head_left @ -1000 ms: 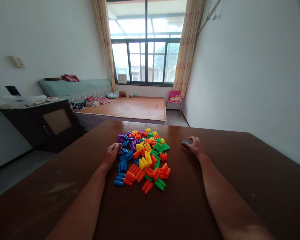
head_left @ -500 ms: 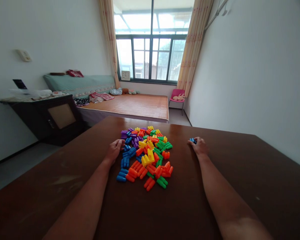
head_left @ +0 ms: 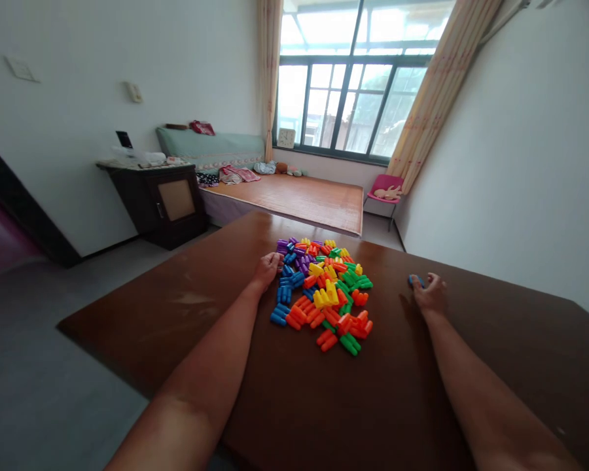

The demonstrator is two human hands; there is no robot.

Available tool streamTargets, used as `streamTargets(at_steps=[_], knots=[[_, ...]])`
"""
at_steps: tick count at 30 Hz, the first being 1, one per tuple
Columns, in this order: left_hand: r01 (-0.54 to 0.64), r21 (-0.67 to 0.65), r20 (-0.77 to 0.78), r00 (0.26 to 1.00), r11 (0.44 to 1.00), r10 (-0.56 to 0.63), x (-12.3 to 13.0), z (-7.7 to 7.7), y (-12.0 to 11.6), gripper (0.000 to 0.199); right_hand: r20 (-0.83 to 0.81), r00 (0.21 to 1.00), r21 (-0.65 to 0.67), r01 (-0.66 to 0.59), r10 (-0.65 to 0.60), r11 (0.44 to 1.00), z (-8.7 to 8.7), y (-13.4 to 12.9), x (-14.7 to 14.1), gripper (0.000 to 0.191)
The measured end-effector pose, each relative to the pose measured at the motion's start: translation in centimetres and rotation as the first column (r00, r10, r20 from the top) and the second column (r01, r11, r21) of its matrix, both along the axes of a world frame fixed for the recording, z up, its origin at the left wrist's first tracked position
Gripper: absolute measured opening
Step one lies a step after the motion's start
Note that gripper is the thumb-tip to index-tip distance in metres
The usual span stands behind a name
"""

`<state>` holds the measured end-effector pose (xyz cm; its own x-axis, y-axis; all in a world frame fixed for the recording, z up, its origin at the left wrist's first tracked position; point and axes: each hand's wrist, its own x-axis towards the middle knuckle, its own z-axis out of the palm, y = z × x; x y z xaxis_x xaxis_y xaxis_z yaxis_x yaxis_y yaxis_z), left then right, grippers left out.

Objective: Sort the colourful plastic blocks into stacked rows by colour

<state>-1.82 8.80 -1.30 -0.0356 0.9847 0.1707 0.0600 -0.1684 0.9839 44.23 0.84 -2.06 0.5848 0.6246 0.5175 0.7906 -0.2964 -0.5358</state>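
Note:
A pile of plastic toy building blocks (head_left: 326,294) in blue, purple, yellow, orange and green lies on the brown table (head_left: 353,405). At its left edge, my left hand (head_left: 269,269) rests with curled fingers against the blue and purple pieces. What its fingertips pinch, if anything, is hidden. Well to the right of the pile, a single blue building block (head_left: 415,280) lies on the table. My right hand (head_left: 430,294) is just beside that block, its thumb close to it and its fingers apart and bent.
Beyond the table stands a bed (head_left: 294,193) with clothes and soft toys on it. A dark cabinet (head_left: 171,196) is at the left, and a pink chair (head_left: 387,186) holding a plush toy stands by the window at the right.
My view has turned left, so everything sits further right. My right fingers have spread away from the blue block, which they held before. My left hand stays at the pile's edge.

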Motion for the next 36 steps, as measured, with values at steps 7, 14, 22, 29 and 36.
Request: streamTargets(at_steps=[7,14,22,29,36], knots=[[-0.004,0.025,0.015,1.0,1.0,0.003,0.1,-0.1,-0.1,0.039,0.129,0.475,-0.138,-0.861,0.871,0.49,6.1,-1.8,-20.5,0.031],[0.01,0.038,0.027,1.0,0.999,-0.011,0.1,-0.3,0.0,0.04,0.213,-0.008,-0.598,-0.791,0.977,0.125,7.6,-0.8,-30.7,0.048],[0.018,0.047,0.025,0.999,0.999,-0.019,-0.1,-0.4,0.3,0.046,0.235,0.151,-0.327,-0.918,0.96,0.224,10.3,-0.8,-26.8,0.042],[0.025,0.03,-0.033,0.999,0.999,-0.024,-0.3,-0.2,0.5,0.054,-0.222,0.888,0.087,-0.394,0.403,0.915,6.9,0.6,-3.8,0.054],[0.005,0.015,-0.093,0.996,1.0,-0.004,-0.4,0.2,0.2,0.056,-0.057,0.981,-0.236,0.167,-0.186,0.957,-0.2,-1.3,7.1,0.054]])
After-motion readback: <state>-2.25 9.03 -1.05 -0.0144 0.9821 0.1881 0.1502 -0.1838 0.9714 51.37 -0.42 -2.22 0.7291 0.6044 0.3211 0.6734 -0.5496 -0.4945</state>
